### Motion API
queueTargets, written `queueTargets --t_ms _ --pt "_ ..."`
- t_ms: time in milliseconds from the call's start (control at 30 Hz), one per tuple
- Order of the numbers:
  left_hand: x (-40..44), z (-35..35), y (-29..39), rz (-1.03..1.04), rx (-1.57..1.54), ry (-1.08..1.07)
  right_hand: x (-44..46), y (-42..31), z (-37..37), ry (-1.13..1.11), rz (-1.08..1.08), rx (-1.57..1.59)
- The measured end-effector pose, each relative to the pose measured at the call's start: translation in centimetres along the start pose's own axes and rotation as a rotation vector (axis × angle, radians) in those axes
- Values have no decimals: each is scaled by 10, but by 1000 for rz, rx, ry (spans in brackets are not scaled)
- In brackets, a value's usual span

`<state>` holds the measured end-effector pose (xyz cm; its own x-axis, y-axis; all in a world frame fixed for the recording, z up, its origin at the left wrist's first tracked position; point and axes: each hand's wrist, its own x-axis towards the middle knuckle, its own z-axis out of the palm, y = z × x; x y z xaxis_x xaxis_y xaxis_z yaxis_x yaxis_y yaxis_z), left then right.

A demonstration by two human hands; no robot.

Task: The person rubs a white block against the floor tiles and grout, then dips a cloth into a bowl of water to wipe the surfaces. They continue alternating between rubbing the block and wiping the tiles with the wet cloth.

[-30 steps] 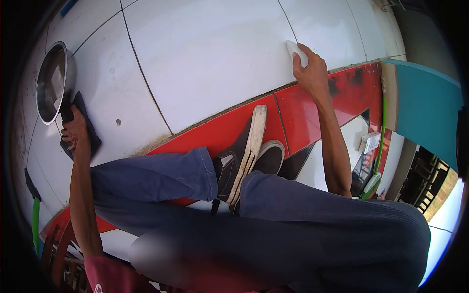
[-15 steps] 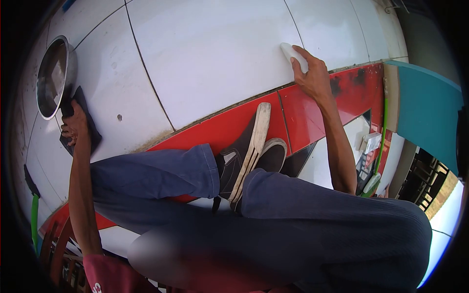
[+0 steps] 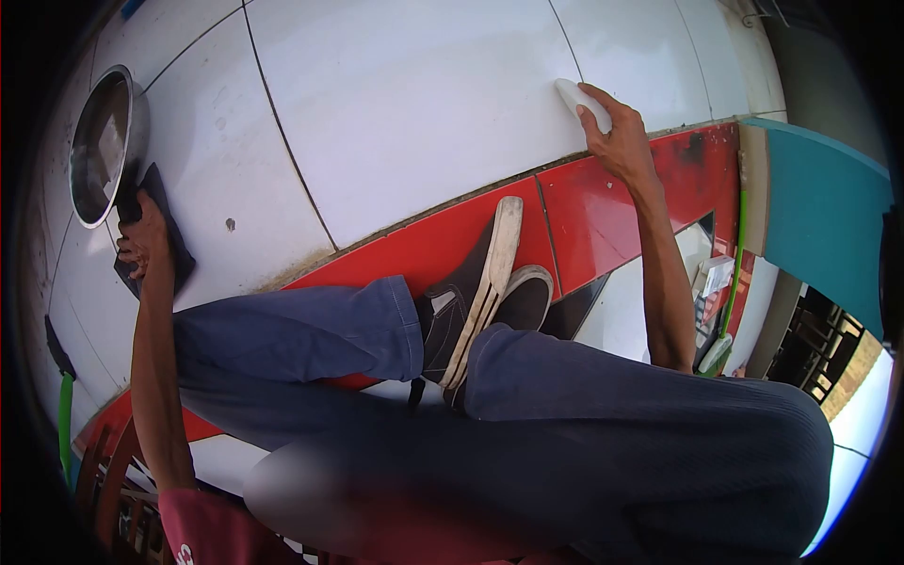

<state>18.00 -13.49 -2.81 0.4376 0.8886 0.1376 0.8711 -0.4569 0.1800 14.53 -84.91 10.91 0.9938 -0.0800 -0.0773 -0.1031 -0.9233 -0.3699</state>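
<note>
In the right hand (image 3: 618,137), something white (image 3: 581,101) partly hides.

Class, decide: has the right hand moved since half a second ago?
Yes: the right hand has shifted rightward in the picture, nearer the dark smudge on the red tile.

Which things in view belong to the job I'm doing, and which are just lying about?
Part of the job, it seems:
- white piece held in your right hand
- dark cloth touched by your left hand
- metal bowl beside that cloth, probably

Apparently just lying about:
- green-handled tool at the left edge
- white box at right
- green pole near it
</note>
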Motion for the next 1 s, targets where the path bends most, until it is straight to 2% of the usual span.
queueTargets --t_ms 67,167,267,333,467,567,667,767,867,967,1000 --pt "2 3 -3 19 -19 7 4 11 0 27 33 0" --pt "2 3 -3 27 -34 17 -3 4 1 -20 -89 40" --pt "4 4 -4 29 -21 33 2 3 -7 -15 12 42" --pt "3 5 -5 28 -19 29 3 7 -7 -9 -5 -7" --pt "-1 2 -1 8 -15 25 11 26 0 42 -154 27" --pt "1 -1 -2 12 0 -19 12 16 -6 24 -20 23" --pt "2 -2 -1 1 -5 -29 13 21 -7 -36 -22 85" --pt "3 2 -3 16 5 -3 14 10 -15 -67 70 62" --pt "1 0 -2 16 -18 -10 12 14 -9 -53 -23 28" --pt "6 4 -5 9 -18 -10 18 18 -12 -49 69 51" --pt "6 4 -5 14 -18 -1 17 18 -11 -43 31 46"
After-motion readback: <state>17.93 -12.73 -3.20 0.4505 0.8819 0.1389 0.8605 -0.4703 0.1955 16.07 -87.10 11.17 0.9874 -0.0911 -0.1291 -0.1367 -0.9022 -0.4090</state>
